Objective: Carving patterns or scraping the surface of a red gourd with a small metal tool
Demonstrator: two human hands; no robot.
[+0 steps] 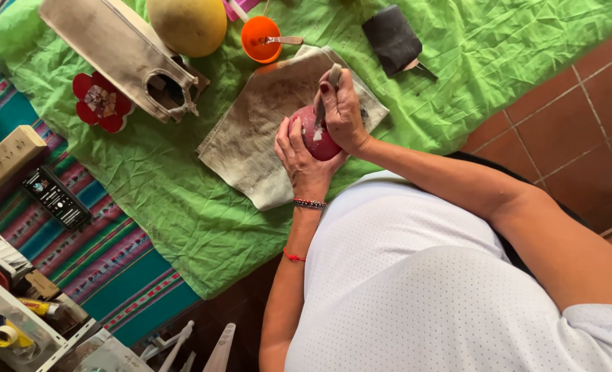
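Above the grey cloth (251,131), left fingers (289,138) cupping red ball (318,141), right fingers (333,93) gripping upright tool (331,79).

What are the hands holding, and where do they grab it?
The left hand cups a red ball from its side. The right hand grips a small tool by its handle.

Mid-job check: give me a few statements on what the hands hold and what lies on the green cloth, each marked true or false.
1. The left hand cups a red ball. True.
2. The right hand is empty. False: it holds a thin tool against the ball.
3. The orange cup has a spoon in it. True.
4. The yellow sphere lies on the tiled floor. False: it rests on the green cloth.
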